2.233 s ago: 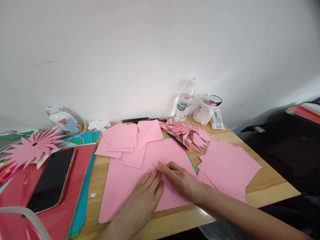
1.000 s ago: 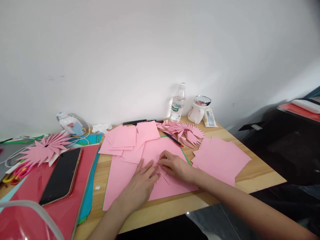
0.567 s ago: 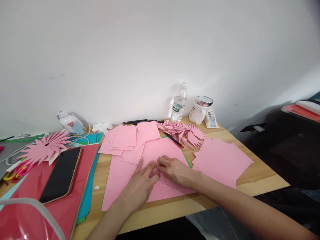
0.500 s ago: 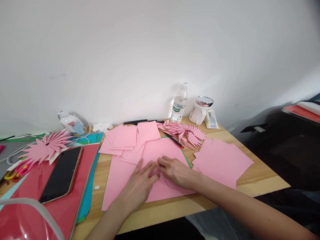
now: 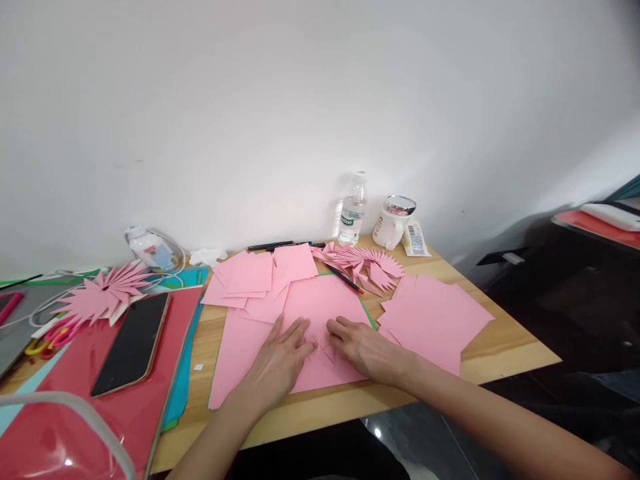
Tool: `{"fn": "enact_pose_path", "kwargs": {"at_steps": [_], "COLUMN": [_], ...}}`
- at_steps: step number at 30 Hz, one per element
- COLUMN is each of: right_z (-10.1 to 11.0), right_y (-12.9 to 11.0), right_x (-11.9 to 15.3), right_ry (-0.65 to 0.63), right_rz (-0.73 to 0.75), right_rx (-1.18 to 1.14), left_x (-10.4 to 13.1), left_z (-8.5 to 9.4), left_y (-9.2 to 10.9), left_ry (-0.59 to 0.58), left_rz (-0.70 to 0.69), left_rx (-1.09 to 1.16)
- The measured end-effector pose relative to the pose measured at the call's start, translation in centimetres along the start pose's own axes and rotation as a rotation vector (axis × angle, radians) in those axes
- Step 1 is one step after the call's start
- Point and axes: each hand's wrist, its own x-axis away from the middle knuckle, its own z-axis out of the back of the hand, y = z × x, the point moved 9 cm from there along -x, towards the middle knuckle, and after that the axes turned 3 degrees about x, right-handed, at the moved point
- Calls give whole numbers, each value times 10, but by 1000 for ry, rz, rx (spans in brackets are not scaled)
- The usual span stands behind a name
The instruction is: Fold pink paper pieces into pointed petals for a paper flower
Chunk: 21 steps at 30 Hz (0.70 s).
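Observation:
On a large pink sheet [image 5: 320, 293] lies a small pink paper piece [image 5: 320, 350] with crease lines, between my two hands. My left hand [image 5: 283, 357] rests flat with its fingers spread, its thumb and fingertips at the left side of the small piece. At its right side my right hand [image 5: 353, 343] has its fingers bent and pressed together, their tips on the paper; whether they pinch an edge is hidden. Square pink sheets [image 5: 250, 275] overlap behind my left hand. More pink sheets [image 5: 435, 320] are piled to the right.
Behind are a folded pink fan [image 5: 370, 260], pens [image 5: 345, 277], a water bottle [image 5: 353, 213], a white mug [image 5: 393, 227] and a packet [image 5: 415, 239]. Leftward lie a phone [image 5: 133, 343], a pink paper star [image 5: 105, 293], scissors [image 5: 60, 333] and a white bottle [image 5: 150, 250].
My right hand has moved a little to the right, away from my left hand, uncovering more of the small piece. My left hand stays spread on the paper. The view has shifted slightly.

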Motion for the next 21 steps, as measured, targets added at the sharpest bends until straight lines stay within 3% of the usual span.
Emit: {"fn": "enact_pose_path", "kwargs": {"at_steps": [6, 12, 17, 21], "right_z": [5, 7, 0, -2], "right_y": [-2, 5, 8, 9], "right_x": [26, 51, 40, 20], "right_ry": [35, 270, 381, 317], "right_rz": [-23, -162, -321, -396], "right_rx": [-38, -199, -291, -353], "left_x": [-1, 2, 6, 2], "left_z": [4, 5, 14, 17], "left_y": [2, 5, 4, -2], "left_ry": [8, 68, 206, 207], "left_rz": [10, -13, 9, 116], "left_rx": [-6, 1, 110, 318]}}
